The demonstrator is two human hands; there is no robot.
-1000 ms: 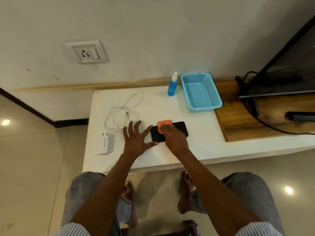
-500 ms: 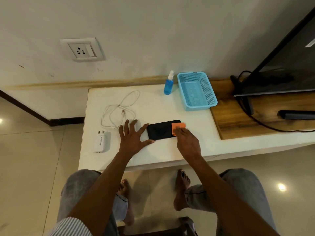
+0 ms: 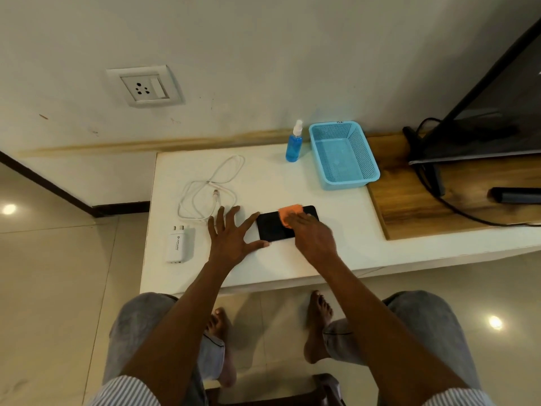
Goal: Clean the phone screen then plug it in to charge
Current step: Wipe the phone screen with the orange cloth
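Observation:
A black phone (image 3: 272, 227) lies screen up on the white table (image 3: 263, 183). My left hand (image 3: 234, 238) rests flat with spread fingers beside the phone's left end, its index finger and thumb touching that edge. With flat fingers my right hand (image 3: 313, 235) presses an orange cloth (image 3: 288, 213) onto the right half of the screen. A coiled white charging cable (image 3: 205, 197) lies to the left of the phone, and a white wall charger (image 3: 178, 246) sits near the table's left edge. A wall socket (image 3: 145, 86) is above on the wall.
A blue spray bottle (image 3: 293, 143) and a blue plastic basket (image 3: 344, 156) stand at the back of the table. To the right a wooden board (image 3: 409, 200) carries a TV (image 3: 483, 112), black cables and a dark remote (image 3: 515, 195).
My right hand slid the orange cloth along the screen, to the phone's right end half a second ago and now back toward the middle. My left hand stayed at the phone's left end.

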